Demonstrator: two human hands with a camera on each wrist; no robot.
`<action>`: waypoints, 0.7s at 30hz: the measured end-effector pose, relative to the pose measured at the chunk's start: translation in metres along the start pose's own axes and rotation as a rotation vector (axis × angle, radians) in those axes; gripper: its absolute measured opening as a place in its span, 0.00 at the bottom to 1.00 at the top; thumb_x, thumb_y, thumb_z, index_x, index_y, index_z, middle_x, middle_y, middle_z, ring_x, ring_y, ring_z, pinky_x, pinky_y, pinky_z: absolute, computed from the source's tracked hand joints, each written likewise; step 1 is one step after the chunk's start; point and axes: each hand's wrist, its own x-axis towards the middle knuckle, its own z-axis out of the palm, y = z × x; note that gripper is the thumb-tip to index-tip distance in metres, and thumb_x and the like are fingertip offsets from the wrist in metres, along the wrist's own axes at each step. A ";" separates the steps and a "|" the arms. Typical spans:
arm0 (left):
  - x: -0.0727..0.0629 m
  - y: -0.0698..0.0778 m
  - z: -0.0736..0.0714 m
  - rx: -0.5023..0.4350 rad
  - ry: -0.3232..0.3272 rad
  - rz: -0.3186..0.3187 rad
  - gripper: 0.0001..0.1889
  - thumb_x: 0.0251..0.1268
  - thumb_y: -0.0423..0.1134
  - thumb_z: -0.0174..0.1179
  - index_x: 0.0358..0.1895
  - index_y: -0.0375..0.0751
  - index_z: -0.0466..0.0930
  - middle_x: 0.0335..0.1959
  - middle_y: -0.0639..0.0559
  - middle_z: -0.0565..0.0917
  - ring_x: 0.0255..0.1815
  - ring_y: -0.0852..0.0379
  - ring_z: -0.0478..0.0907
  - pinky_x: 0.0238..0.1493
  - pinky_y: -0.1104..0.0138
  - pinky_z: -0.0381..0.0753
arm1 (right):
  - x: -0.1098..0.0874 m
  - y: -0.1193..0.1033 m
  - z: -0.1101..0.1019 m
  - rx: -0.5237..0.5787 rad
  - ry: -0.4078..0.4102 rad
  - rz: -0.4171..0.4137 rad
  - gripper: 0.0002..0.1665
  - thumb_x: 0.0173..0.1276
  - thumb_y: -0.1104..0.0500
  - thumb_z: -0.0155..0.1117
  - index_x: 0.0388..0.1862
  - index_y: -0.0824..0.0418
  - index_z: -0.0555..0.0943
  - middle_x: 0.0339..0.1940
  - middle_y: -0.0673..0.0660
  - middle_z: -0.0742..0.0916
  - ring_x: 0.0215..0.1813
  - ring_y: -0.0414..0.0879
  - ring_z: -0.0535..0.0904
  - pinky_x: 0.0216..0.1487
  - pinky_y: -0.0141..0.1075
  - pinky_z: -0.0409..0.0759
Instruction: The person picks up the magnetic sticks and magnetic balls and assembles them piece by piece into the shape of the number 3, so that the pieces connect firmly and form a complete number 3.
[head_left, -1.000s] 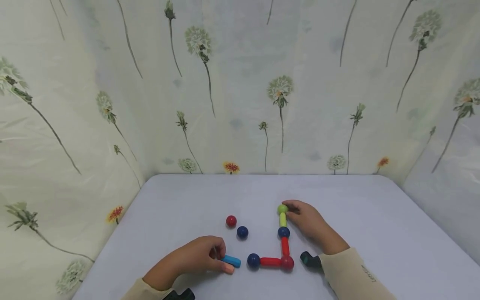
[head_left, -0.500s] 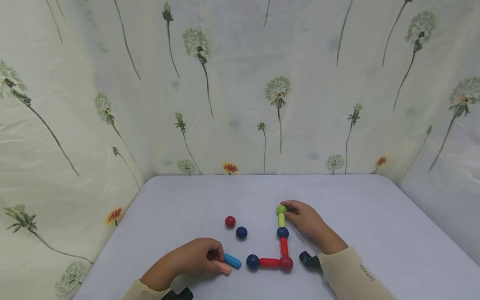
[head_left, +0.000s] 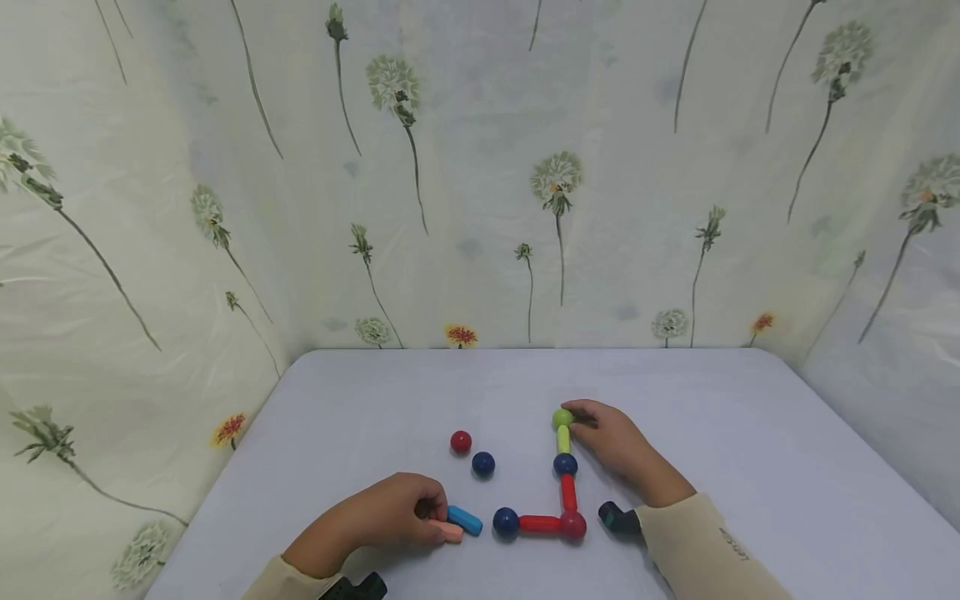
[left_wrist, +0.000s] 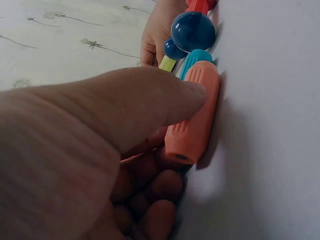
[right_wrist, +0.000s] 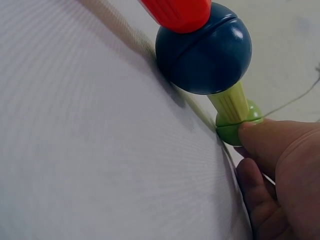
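My left hand (head_left: 393, 512) pinches an orange magnetic rod (left_wrist: 195, 117) between thumb and curled fingers, low over the white table. A blue rod (head_left: 464, 521) lies right beside it, partly hidden behind it in the left wrist view. My right hand (head_left: 618, 442) pinches the green ball (head_left: 562, 418) at the far end of an L-shaped chain. From that ball the chain runs through a yellow-green rod (head_left: 563, 439), a dark blue ball (head_left: 566, 464), a red rod (head_left: 568, 493), a red corner ball (head_left: 573, 526) and another red rod (head_left: 539, 524) to a dark blue end ball (head_left: 506, 522).
A loose red ball (head_left: 461, 442) and a loose dark blue ball (head_left: 483, 464) sit left of the chain. The white table (head_left: 360, 400) meets a flowered curtain (head_left: 480, 208) at its back edge. Dark devices are strapped at both wrists.
The blue rod has turned slightly beside my left fingers, and the orange rod shows more from under the thumb. My right hand stays at the green ball.
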 end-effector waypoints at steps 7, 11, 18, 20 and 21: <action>-0.007 -0.003 -0.004 -0.003 0.014 -0.017 0.14 0.62 0.57 0.74 0.32 0.56 0.81 0.26 0.60 0.76 0.32 0.63 0.73 0.30 0.69 0.69 | 0.001 -0.002 0.008 0.008 -0.012 -0.032 0.25 0.77 0.56 0.65 0.71 0.51 0.79 0.69 0.57 0.83 0.74 0.60 0.75 0.72 0.61 0.71; -0.008 -0.003 -0.016 -0.009 0.045 0.016 0.15 0.63 0.58 0.73 0.33 0.56 0.80 0.27 0.61 0.78 0.32 0.63 0.74 0.30 0.69 0.71 | 0.002 -0.003 0.007 -0.019 -0.009 -0.031 0.25 0.77 0.56 0.65 0.72 0.51 0.78 0.70 0.57 0.83 0.74 0.60 0.75 0.72 0.61 0.71; 0.012 0.004 -0.038 -0.027 0.171 0.040 0.12 0.67 0.54 0.72 0.36 0.53 0.81 0.29 0.58 0.79 0.34 0.59 0.75 0.32 0.67 0.74 | 0.002 0.000 0.001 -0.030 -0.002 -0.011 0.26 0.77 0.54 0.65 0.72 0.50 0.78 0.71 0.57 0.82 0.75 0.60 0.74 0.73 0.61 0.71; 0.020 0.008 -0.041 -0.035 0.210 0.034 0.13 0.67 0.54 0.72 0.37 0.52 0.81 0.30 0.57 0.80 0.35 0.58 0.75 0.33 0.67 0.76 | 0.002 0.001 0.001 -0.027 0.000 -0.009 0.26 0.77 0.54 0.65 0.72 0.50 0.77 0.71 0.57 0.82 0.75 0.61 0.74 0.73 0.61 0.71; 0.024 0.010 -0.043 -0.038 0.227 0.036 0.13 0.67 0.54 0.72 0.37 0.51 0.81 0.31 0.57 0.80 0.35 0.58 0.76 0.34 0.66 0.77 | 0.002 0.001 0.002 -0.023 0.001 -0.009 0.26 0.77 0.54 0.65 0.72 0.50 0.78 0.71 0.57 0.82 0.75 0.61 0.74 0.73 0.61 0.71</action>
